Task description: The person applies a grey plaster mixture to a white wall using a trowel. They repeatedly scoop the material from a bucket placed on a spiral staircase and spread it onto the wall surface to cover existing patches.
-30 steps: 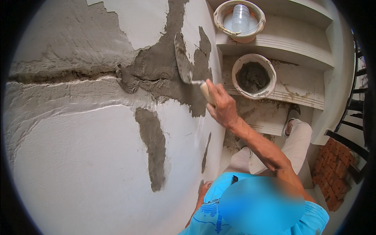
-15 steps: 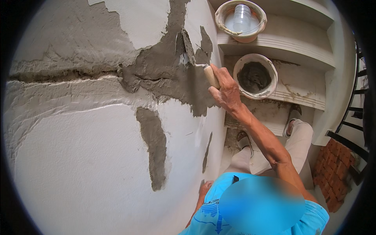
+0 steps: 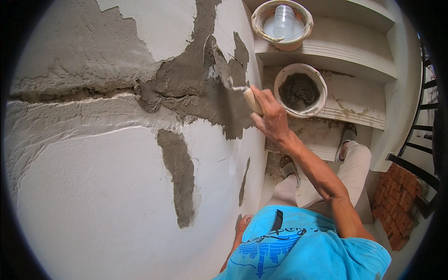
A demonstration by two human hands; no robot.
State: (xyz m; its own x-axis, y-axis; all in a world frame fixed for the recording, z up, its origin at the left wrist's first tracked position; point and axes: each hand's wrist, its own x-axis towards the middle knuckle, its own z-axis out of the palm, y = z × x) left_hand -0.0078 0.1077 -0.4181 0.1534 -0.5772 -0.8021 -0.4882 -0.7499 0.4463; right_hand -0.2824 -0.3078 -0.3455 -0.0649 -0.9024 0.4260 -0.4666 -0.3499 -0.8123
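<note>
My right hand [image 3: 274, 116] is closed around the pale handle of a trowel [image 3: 252, 101]. The trowel's mortar-smeared blade lies against the wall [image 3: 93, 186], over a patch of wet grey mortar [image 3: 184, 77]. From that patch a rough horizontal groove [image 3: 74, 94] runs left across the wall. Beside my blue shirt, low by the wall, my left hand [image 3: 244, 222] shows only in part; its fingers are mostly hidden. Just right of my right hand stands a bucket [image 3: 322, 100] of grey mortar.
A second bucket [image 3: 308, 23], holding a clear plastic container [image 3: 283, 21], stands on a higher step. My feet are on the stairs [image 3: 359, 105] below the mortar bucket. A black railing [image 3: 420, 147] and stacked reddish bricks [image 3: 396, 200] are at the right.
The trowel has shifted slightly down the wall, and its blade now leans more to the left. My right hand moved down a little with it. The whole view has drifted slightly.
</note>
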